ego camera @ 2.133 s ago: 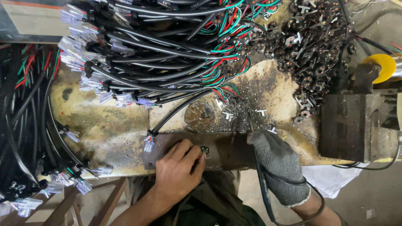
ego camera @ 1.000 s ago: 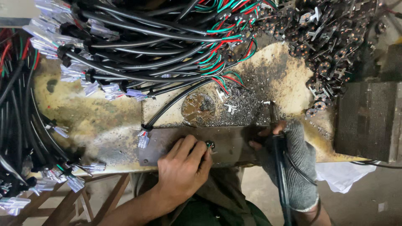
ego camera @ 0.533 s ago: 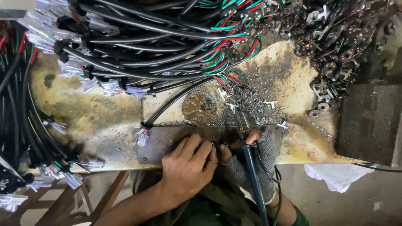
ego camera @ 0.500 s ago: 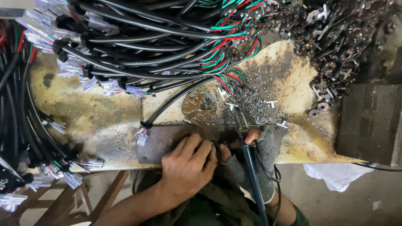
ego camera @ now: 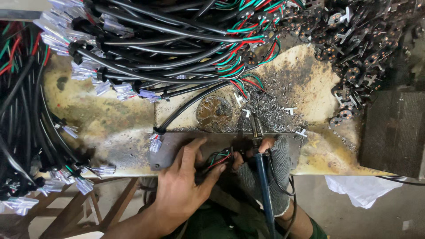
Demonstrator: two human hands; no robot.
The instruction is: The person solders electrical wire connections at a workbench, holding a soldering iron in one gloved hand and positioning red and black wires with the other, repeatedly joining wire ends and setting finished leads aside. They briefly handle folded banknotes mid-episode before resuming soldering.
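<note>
My left hand (ego camera: 183, 186) presses a black cable end with red, green and white wires (ego camera: 218, 160) onto a grey metal plate (ego camera: 170, 148) at the bench's front edge. My right hand (ego camera: 270, 170), in a grey knit glove, grips a blue-handled soldering iron (ego camera: 262, 177). The iron's tip (ego camera: 255, 126) points away from me, just right of the wire ends. The black cable (ego camera: 186, 108) runs from the plate up into the bundle behind.
A big bundle of black cables with coloured wires (ego camera: 168, 48) covers the back of the stained bench. Small round metal parts (ego camera: 354, 48) are heaped at the back right. A dark metal block (ego camera: 394, 132) stands at right. More cables (ego camera: 22, 132) hang at left.
My right hand has come in from the right with the soldering iron, up beside my left hand. My left hand has shifted and now pins coloured wire ends on the plate.
</note>
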